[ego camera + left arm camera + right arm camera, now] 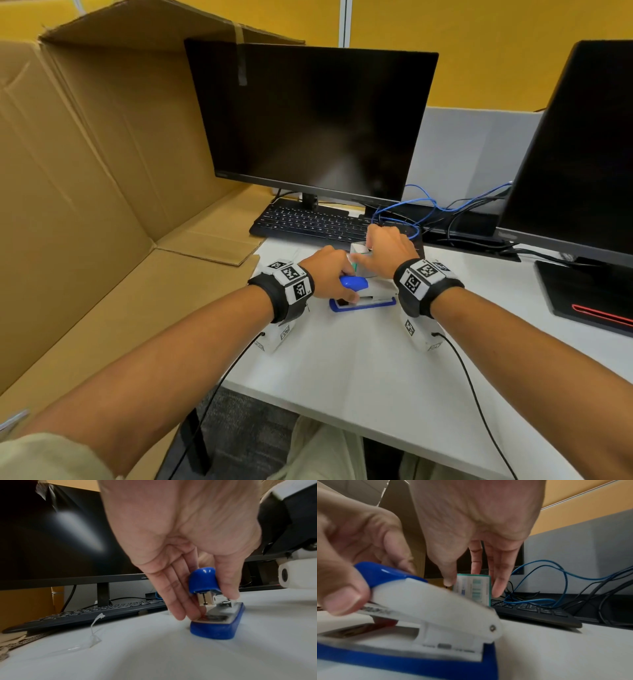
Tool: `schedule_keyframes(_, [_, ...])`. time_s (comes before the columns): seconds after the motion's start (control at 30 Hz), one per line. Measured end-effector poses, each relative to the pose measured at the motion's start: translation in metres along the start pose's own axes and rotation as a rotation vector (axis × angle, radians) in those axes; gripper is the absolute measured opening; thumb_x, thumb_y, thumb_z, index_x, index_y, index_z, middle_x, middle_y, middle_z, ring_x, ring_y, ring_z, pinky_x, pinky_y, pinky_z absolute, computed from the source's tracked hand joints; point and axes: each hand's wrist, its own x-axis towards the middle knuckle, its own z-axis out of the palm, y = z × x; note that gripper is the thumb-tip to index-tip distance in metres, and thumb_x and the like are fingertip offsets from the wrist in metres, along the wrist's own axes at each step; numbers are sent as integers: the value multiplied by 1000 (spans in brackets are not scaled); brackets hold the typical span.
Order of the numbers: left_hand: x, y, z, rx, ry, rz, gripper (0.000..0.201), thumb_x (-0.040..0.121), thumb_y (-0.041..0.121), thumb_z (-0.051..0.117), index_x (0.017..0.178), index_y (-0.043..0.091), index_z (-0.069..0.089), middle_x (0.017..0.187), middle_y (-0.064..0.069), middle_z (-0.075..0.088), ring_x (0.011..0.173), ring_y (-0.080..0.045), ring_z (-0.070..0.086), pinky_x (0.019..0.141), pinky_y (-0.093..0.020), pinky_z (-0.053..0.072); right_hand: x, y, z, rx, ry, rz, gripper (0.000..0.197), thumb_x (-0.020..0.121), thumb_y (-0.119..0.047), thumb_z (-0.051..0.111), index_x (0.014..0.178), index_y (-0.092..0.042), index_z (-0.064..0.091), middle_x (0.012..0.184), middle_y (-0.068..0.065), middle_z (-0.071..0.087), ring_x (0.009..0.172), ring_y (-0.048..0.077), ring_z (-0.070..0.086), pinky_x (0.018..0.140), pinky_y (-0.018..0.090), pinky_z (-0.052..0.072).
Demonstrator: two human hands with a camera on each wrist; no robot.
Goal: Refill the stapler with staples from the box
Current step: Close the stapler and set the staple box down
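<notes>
A blue and white stapler (368, 298) lies on the white desk (376, 377). My left hand (337, 277) grips its blue front cap between thumb and fingers, and the top arm stands tilted up off the base in the left wrist view, stapler (216, 616), left hand (205, 601). Just behind it a small white and teal staple box (474, 593) stands upright. My right hand (380, 250) reaches down over the box, thumb on its left side and fingers on its right, right hand (471, 584). The stapler (428, 608) fills the foreground there.
A black keyboard (308, 222) and a dark monitor (308, 120) stand right behind the box. Blue cables (411, 209) loop at the keyboard's right end. A second monitor (582, 154) is at the right, a large cardboard box (102, 171) at the left. A clear wrapper scrap (92, 635) lies left of the stapler.
</notes>
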Motion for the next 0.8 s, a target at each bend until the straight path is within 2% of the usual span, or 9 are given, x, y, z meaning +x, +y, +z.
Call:
schedule_keyframes(0.13, [-4,-6,-1,13,2,-55,38,76,47,74,74,10,73,66,-7,64,57,-15,48,59,-30,45,7,-3,2,74,-43,47,35,84,-33,67,108,-11,54,112,15,60,98,32,59,81,41,53])
schedule_keyframes(0.2, [-6,-9,-2,32,17,-86,43,77,47,73,76,5,73,68,-12,65,63,-19,50,61,-33,45,11,-3,0,99,-82,65,36,85,-30,69,111,-11,54,115,15,58,102,31,59,86,42,54])
schedule_keyframes(0.27, [-9,-13,-3,60,21,-126,44,78,47,72,75,3,72,67,-10,59,69,-21,49,61,-33,43,14,-3,-2,109,-104,67,37,86,-29,69,115,-11,53,118,15,58,106,31,58,88,41,54])
schedule_keyframes(0.37, [-14,-24,-8,96,28,-208,41,78,47,72,60,15,53,65,2,41,76,-20,45,59,-30,36,18,-3,-1,123,-114,65,37,86,-27,69,117,-13,52,121,16,57,108,32,58,90,42,54])
schedule_keyframes(0.47, [-21,-34,-15,113,31,-301,46,74,46,74,60,22,38,70,1,39,78,-23,50,58,-30,37,21,-5,0,151,-122,67,36,86,-25,69,116,-16,52,121,16,55,107,33,58,90,43,55])
schedule_keyframes(0.57, [-25,-40,-22,131,43,-386,41,76,41,73,66,17,41,82,-5,47,67,-19,49,55,-28,41,21,-7,1,180,-129,42,35,86,-23,68,117,-15,52,123,17,55,108,33,57,88,42,55])
schedule_keyframes(0.63, [-27,-45,-25,130,49,-436,37,77,39,73,83,11,50,92,-7,50,72,-20,52,62,-29,47,22,-10,3,202,-134,11,36,86,-21,68,118,-16,53,124,16,55,111,33,56,89,41,55])
schedule_keyframes(0.7, [-27,-48,-27,125,59,-475,43,77,38,73,103,9,54,103,-9,51,78,-22,54,67,-31,51,24,-14,5,217,-146,-15,37,87,-21,68,120,-17,53,126,15,56,115,33,55,89,39,54])
schedule_keyframes(0.8, [-28,-49,-31,108,53,-504,48,79,35,73,111,6,53,110,-11,53,67,-19,54,62,-31,50,27,-22,9,227,-161,-59,39,87,-21,69,123,-19,53,129,12,58,120,31,54,88,36,51])
